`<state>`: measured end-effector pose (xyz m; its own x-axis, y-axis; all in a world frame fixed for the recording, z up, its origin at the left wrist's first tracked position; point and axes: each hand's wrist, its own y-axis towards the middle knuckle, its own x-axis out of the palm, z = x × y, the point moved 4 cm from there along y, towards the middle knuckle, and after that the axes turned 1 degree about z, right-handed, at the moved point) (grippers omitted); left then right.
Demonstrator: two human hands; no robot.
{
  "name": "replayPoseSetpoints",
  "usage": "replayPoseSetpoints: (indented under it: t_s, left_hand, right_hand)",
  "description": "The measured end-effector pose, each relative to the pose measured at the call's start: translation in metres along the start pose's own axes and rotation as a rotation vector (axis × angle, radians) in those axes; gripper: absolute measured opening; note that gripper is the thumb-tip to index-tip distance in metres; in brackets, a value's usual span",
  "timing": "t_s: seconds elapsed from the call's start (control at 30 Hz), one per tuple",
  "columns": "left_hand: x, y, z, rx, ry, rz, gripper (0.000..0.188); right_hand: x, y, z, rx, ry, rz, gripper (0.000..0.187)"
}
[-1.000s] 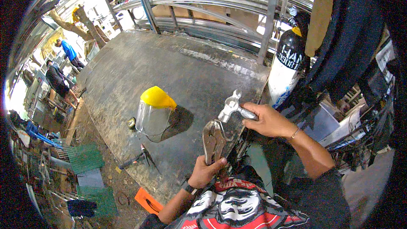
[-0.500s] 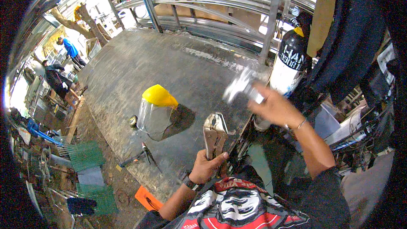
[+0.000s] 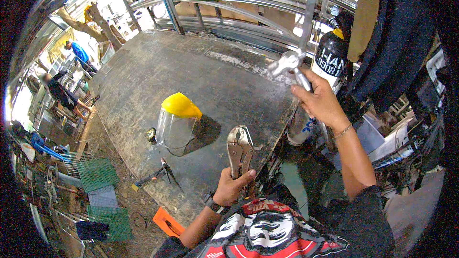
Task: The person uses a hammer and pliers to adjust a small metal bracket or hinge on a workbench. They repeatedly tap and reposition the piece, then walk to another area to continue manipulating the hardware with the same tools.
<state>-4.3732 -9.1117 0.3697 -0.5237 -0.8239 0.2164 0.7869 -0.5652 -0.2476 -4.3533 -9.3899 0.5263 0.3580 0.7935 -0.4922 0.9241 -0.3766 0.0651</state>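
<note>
My left hand (image 3: 233, 187) is closed round the handles of a pair of locking pliers (image 3: 236, 155), held upright at the table's near edge. A small bent metal piece (image 3: 249, 139) sits at their jaws. Raised to the right, my right hand (image 3: 324, 100) grips a claw hammer (image 3: 288, 63) by its handle, its head up and to the left, apart from the pliers. Beyond the pliers, a face shield (image 3: 178, 119) with a yellow brow and clear visor lies on the dark metal table (image 3: 143, 76).
A tape measure (image 3: 150, 134) and black-handled pliers (image 3: 166, 169) lie left of the pliers. An orange tool (image 3: 167, 222) is at the table's near corner. A gas cylinder (image 3: 330, 52) stands right, a rack of metal bars (image 3: 229, 0) behind. Two people work far left.
My right hand has lifted the hammer up and away from the pliers, to the right. My left hand stays almost in place. At far left, a person has bent forward.
</note>
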Motion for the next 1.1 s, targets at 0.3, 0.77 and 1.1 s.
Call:
replayPoseSetpoints:
  t_s: [0.3,0.77,1.1]
  left_hand:
    - [0.011,-0.003,-0.005,-0.067,0.012,-0.046,0.022]
    - [0.012,-0.003,0.009,-0.037,-0.032,-0.070,0.022]
    - [-0.003,0.001,-0.018,-0.097,-0.037,0.030,0.023]
  right_hand:
    - [0.039,-0.025,0.021,-0.254,-0.247,-0.386,0.047]
    - [0.034,-0.020,0.015,-0.407,-0.183,-0.175,0.045]
    - [0.037,-0.005,0.039,0.123,-0.026,-0.177,0.048]
